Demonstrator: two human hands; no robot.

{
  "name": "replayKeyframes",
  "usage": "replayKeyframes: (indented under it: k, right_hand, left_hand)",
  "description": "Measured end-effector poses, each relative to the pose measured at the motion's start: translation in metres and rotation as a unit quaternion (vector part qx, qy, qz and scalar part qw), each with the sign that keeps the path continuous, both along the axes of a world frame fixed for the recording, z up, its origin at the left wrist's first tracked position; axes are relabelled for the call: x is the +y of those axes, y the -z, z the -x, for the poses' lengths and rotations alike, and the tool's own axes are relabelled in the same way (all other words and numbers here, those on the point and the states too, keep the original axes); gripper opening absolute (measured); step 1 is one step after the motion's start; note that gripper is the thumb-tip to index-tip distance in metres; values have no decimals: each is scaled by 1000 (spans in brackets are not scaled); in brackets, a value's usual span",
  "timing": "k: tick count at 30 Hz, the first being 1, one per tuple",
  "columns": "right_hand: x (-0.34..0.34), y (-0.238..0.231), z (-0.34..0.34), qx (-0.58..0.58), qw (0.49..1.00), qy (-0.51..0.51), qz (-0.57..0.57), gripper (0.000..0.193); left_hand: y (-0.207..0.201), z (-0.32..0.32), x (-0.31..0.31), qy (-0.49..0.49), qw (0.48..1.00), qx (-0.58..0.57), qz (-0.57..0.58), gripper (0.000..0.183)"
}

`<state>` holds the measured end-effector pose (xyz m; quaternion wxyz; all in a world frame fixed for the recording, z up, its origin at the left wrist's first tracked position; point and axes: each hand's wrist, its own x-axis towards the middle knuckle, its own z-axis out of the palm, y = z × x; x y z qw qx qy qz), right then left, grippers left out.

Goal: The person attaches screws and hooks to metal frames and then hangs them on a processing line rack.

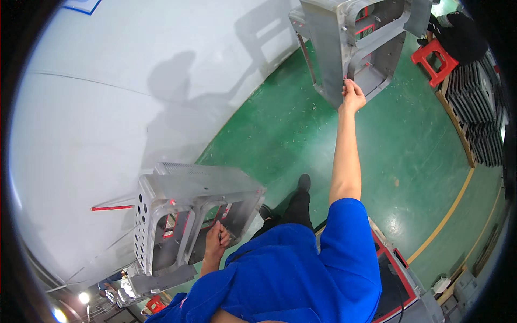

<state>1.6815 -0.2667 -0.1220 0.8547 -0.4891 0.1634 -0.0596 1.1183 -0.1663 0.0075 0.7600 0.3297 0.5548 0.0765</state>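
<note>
A grey sheet-metal housing (328,37) with large rounded openings stands ahead of me, slightly to the right. My right arm is stretched out to it, and my right hand (353,97) is pinched at the lower corner of its open face. Whatever those fingers hold is too small to make out. A similar metal housing (207,183), with a row of round holes along one side, stands close on my left. In front of its opening, my left hand (216,240) is curled closed; its contents, if any, are hidden.
A white wall (97,118) runs along the left, with a red strip (112,208) against it. At the far right are a red stool (433,60), a person in dark clothes (462,35) and stacked grey panels (471,99). A red-edged unit (412,296) stands behind me, lower right.
</note>
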Motion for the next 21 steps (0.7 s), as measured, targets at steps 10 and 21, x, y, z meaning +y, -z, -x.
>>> replayKeyframes:
  k: [10, 21]
  right_hand:
    - [26, -5, -8, 60, 997, 43, -37, 12]
    - [49, 7, -19, 10, 994, 97, 39, 10]
  left_hand:
    - [9, -14, 25, 2, 998, 57, -8, 27]
    - [6, -22, 29, -4, 998, 64, -2, 22]
